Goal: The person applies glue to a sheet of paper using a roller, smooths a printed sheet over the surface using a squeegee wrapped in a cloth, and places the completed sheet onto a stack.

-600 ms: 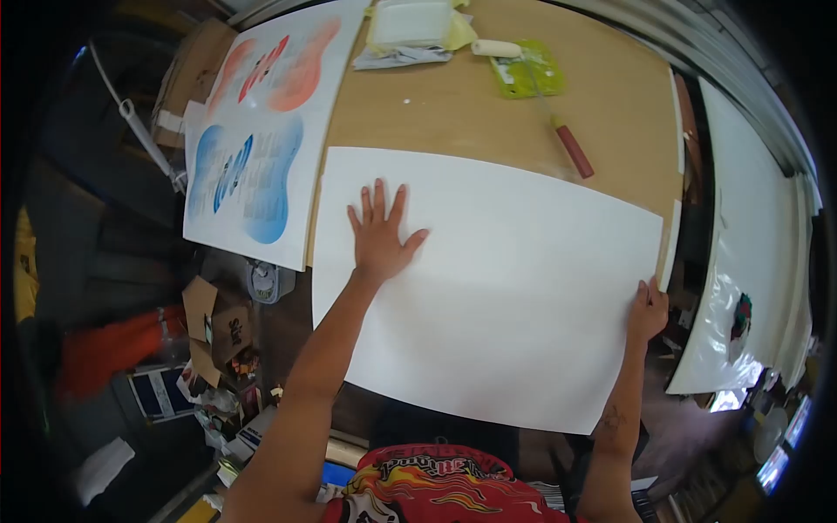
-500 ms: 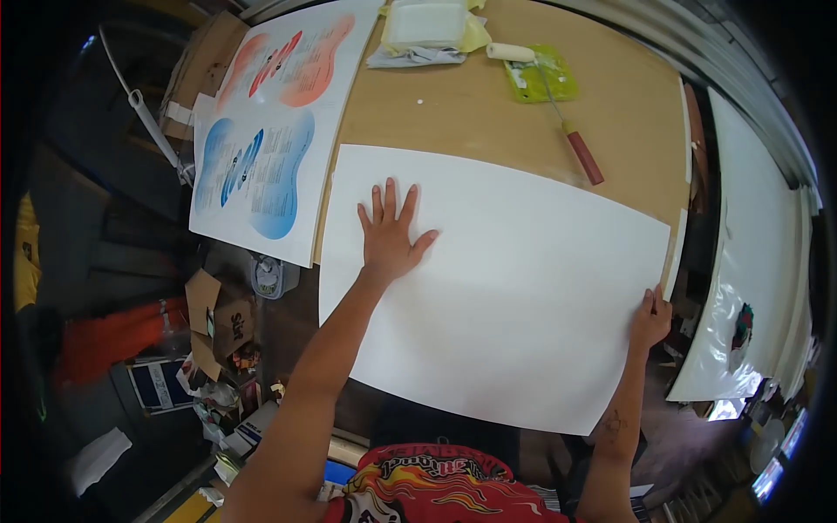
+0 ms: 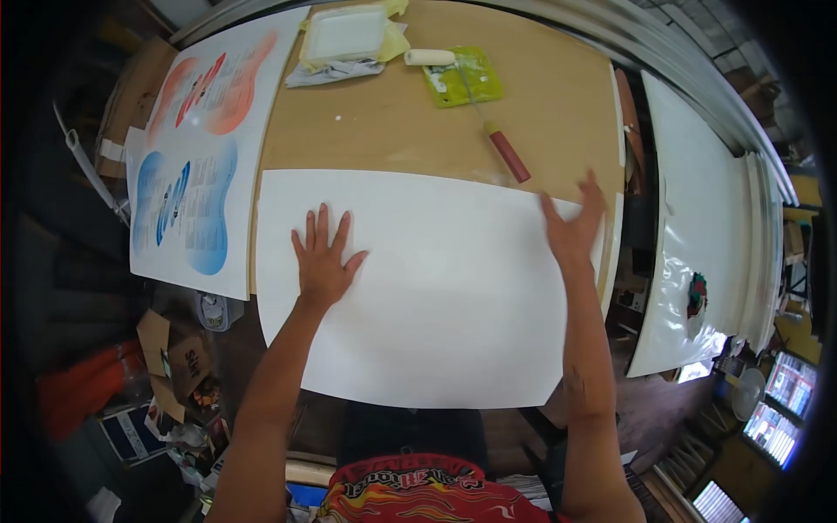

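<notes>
L hand [image 3: 324,268]: flat on wht sheet [image 3: 445,305], fingers splayed, no grip | R hand [image 3: 575,231]: released, fingers spread, blurred, at sheet's far R corner, contact unclear | sheet: on brn tabletop [image 3: 375,135] | paint roller [image 3: 509,157]: just beyond sheet

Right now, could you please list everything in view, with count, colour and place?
table: 1, tan top, centre
sheet: 1, white, on the table's near side
roller: 1, cream with red handle, beyond the sheet
flat piece: 1, lime green, under the roller
tub: 1, white, far side, on yellow wrapping
printed board: 1, white with red and blue, left
boxes: at least 2, brown, left
panel: 1, glossy white, right
other items: uncountable, mixed, lower left and right, too small or dark
shirt: 1, red, bottom
left hand: 1, bare, flat on the sheet, fingers spread
right hand: 1, bare, blurred, over the sheet's far right corner, contact unclear
</notes>
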Tool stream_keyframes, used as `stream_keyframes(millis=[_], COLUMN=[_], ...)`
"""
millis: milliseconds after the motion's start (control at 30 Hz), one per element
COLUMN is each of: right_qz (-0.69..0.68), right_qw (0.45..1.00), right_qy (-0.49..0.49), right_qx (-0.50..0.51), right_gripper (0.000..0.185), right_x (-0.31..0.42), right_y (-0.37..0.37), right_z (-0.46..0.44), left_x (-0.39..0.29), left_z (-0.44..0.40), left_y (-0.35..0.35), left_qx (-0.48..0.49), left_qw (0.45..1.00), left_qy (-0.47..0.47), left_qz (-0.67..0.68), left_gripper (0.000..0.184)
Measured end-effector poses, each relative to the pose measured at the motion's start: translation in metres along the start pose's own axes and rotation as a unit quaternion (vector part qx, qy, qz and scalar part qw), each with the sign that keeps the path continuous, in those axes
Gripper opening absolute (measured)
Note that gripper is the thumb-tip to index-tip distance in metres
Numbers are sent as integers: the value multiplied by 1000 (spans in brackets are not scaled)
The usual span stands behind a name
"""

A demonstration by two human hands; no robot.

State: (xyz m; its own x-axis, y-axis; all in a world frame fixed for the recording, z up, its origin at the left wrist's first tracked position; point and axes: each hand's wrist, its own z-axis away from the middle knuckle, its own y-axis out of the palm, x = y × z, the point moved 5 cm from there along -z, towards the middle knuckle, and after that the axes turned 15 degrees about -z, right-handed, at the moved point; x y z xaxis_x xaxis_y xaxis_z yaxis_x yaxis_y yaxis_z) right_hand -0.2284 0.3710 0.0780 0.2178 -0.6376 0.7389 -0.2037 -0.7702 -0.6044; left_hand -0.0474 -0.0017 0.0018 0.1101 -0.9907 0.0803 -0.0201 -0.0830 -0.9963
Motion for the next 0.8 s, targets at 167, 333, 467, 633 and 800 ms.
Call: stream_keyframes(millis=[167,333,467,633,800], right_qz=[89,-296,-465,-302,-246], right_qw=[964,895,762,947,966], right_qy=[54,205,407,67,-46], right_qx=[246,264,193,83,67], right_gripper=[59,20,23,23,38], right_x=[24,-14,5,8,74], right_y=[112,124,115,111,134], right_z=[-61,-64,-46,-43,-66], left_x=[0,3,5,7,10], left_z=[-1,-4,-4,-4,-4], left_y=[-5,-7,-9,-7,-4], left_qx=[4,10,25,32,46], left_qw=[1000,1000,999,998,998], left_qy=[-3,-8,-12,-15,-15], left_qz=[4,28,38,46,47], left_gripper=[71,71,71,71,72])
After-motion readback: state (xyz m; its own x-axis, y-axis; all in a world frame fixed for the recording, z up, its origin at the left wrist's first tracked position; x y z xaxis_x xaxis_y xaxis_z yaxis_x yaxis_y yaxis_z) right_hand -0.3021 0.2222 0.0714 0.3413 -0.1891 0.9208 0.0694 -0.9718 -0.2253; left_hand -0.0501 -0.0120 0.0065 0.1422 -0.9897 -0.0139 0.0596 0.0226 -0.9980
